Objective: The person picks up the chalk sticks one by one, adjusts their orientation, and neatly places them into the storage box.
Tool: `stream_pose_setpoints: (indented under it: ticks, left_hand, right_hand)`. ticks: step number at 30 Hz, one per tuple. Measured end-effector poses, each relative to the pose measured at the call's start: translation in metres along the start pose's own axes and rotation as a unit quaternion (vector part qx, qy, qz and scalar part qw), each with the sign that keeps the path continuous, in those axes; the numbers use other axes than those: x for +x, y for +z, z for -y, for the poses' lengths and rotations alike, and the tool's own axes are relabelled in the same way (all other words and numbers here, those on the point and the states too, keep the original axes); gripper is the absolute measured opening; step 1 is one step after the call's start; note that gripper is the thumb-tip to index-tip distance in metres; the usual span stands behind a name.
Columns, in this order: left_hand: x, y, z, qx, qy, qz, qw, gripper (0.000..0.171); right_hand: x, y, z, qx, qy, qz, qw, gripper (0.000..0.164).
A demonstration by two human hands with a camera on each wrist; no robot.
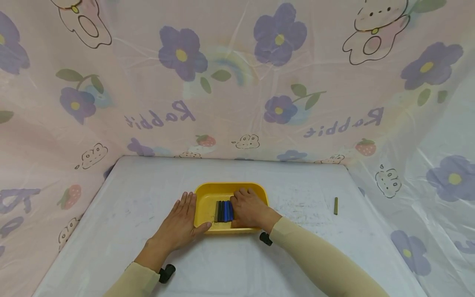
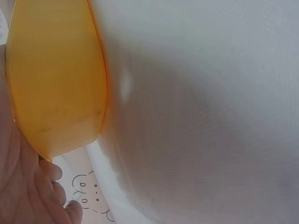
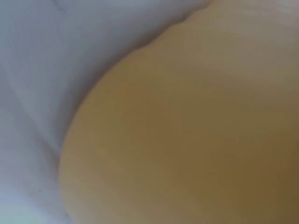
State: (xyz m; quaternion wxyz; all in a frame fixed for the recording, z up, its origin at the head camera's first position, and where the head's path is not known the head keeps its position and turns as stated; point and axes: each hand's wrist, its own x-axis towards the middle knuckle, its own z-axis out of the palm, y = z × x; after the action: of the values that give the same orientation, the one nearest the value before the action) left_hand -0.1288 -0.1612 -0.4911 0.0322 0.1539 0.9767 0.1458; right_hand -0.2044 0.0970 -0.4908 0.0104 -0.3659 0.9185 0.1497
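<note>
A yellow plastic tray (image 1: 231,232) with rounded corners stands on the white-covered table between both hands. Inside it several crayon-like sticks (image 1: 224,211) lie side by side in a row: olive, dark and blue. My left hand (image 1: 179,225) rests along the tray's left rim, fingers straight and thumb at the front corner; the left wrist view shows its palm beside the tray's outer wall. My right hand (image 1: 250,208) reaches over the front right into the tray, fingers bent, right against the blue end of the row. Its palm side is hidden, so I cannot tell whether it grips a stick.
An olive stick (image 1: 335,206) lies alone on the table (image 1: 297,260) to the right of the tray. Faint dark smudges mark the cover around it. Patterned cloth (image 1: 230,103) with flowers and rabbits hangs behind and at both sides.
</note>
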Motion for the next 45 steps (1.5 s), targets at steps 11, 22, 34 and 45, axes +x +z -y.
stream_pose_setpoints:
  ticks: [11,22,34,45]
  left_hand:
    - [0.001,0.000,0.001,0.005,-0.004,0.003,1.0000,0.111]
    - [0.000,0.001,-0.001,-0.004,-0.007,-0.001,1.0000,0.111]
    - [0.000,0.003,0.000,-0.002,0.002,-0.009,1.0000,0.109]
    - [0.001,0.006,0.000,0.007,0.001,-0.013,0.9999,0.110]
  right_hand:
    - [-0.009,-0.009,-0.006,-0.004,0.003,-0.009,1.000,0.083]
    - [-0.049,-0.021,-0.050,0.036,0.043,-0.104,0.993,0.068]
    - [-0.110,-0.012,-0.123,-0.007,0.124,-0.145,0.982,0.061]
    - [-0.167,0.019,-0.178,-0.036,0.160,-0.110,0.980,0.058]
